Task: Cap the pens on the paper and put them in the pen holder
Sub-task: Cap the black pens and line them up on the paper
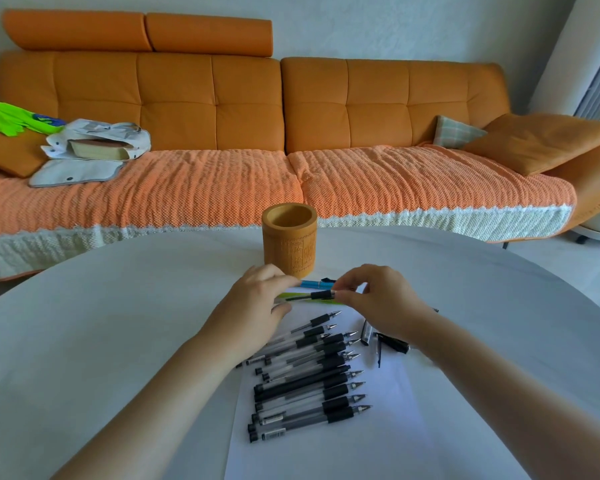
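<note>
My left hand (262,303) grips the barrel end of a black gel pen (314,295), held level above the paper. My right hand (378,299) pinches at the pen's tip end; whether a cap sits between its fingers I cannot tell. Below, several uncapped black pens (309,382) lie in a row on a white sheet of paper (388,427), tips to the right. Loose black caps (392,342) lie at the right of the pens, partly under my right wrist. A blue pen (312,284) and a green pen (291,295) lie behind. The bamboo pen holder (289,239) stands upright beyond my hands.
The round white table (101,323) carries everything. An orange sofa (257,116) with a knitted cover runs along the far side, with a bag and a book (94,147) on its left part and cushions (534,140) at the right.
</note>
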The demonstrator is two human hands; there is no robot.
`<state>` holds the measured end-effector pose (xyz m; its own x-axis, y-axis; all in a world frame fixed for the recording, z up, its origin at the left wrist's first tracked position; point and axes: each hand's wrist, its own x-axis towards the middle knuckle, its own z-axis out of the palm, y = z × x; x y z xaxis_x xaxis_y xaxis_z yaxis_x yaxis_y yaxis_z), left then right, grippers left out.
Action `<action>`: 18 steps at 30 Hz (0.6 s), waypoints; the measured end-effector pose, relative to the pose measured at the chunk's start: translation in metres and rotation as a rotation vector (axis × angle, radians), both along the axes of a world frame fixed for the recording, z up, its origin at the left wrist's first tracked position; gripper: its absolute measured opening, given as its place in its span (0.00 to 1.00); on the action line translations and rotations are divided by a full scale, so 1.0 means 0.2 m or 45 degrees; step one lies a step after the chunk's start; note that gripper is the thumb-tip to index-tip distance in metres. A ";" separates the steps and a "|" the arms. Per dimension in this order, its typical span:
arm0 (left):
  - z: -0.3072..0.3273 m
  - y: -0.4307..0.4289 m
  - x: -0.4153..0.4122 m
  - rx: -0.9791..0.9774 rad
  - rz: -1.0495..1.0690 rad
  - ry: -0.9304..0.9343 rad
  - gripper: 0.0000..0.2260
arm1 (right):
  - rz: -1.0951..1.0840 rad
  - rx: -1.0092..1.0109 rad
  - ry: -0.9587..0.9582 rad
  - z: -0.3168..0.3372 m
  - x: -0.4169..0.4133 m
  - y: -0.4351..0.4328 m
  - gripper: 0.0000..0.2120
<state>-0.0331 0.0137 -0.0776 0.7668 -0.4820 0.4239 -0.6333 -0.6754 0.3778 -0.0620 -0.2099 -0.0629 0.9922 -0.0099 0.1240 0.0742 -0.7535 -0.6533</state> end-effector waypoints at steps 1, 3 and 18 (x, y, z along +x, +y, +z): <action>-0.02 0.01 0.00 0.043 0.008 -0.039 0.17 | -0.018 -0.024 0.019 -0.02 0.01 -0.02 0.02; -0.04 0.01 0.00 0.089 0.011 -0.102 0.13 | -0.055 -0.065 0.039 -0.06 0.03 -0.03 0.03; -0.10 -0.02 0.02 0.212 -0.061 0.157 0.14 | 0.044 -0.598 -0.179 -0.11 0.09 0.01 0.09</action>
